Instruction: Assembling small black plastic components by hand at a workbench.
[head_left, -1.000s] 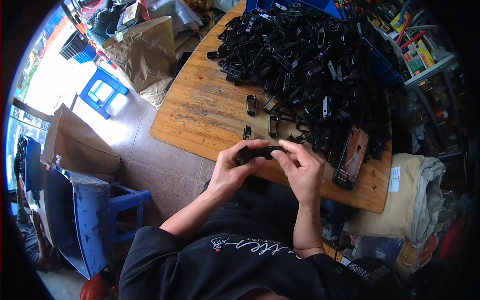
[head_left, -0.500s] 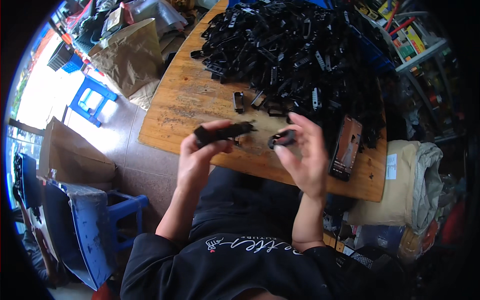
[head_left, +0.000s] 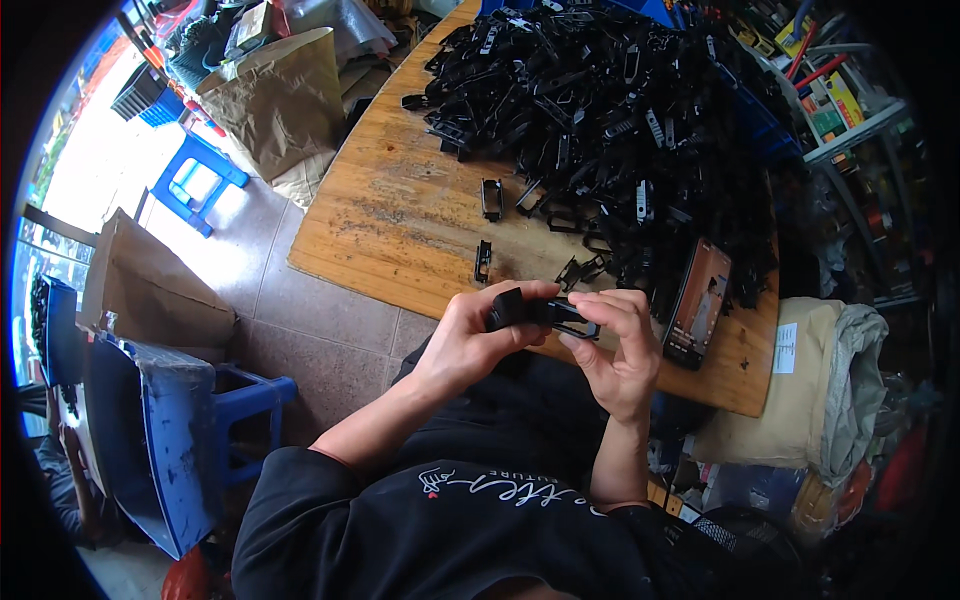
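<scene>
Worn brown wooden tabletop, scuffed dark in patches along its left part, edge nearest the worker running slantwise. Over its far and right parts, a large tangled heap of glossy black frame-like parts, some showing pale glints.

Floor to the left: a crumpled brown paper bag, standing near the tabletop's edge; beyond it, a bright blue plastic stool.

On the tabletop's right side, against the heap's near edge, a dark-edged phone with a lit screen.

Both hands work close together just over the near edge. Left hand is closed around a thick black bar-shaped part, thumb below, fingers above. Right hand pinches a slim black open-centred frame between thumb and fingers. Frame's left end meets or overlaps the bar's right end; cannot tell whether they are joined.

Smallest: two loose black rectangular frames lie apart from each other, left of the heap.
</scene>
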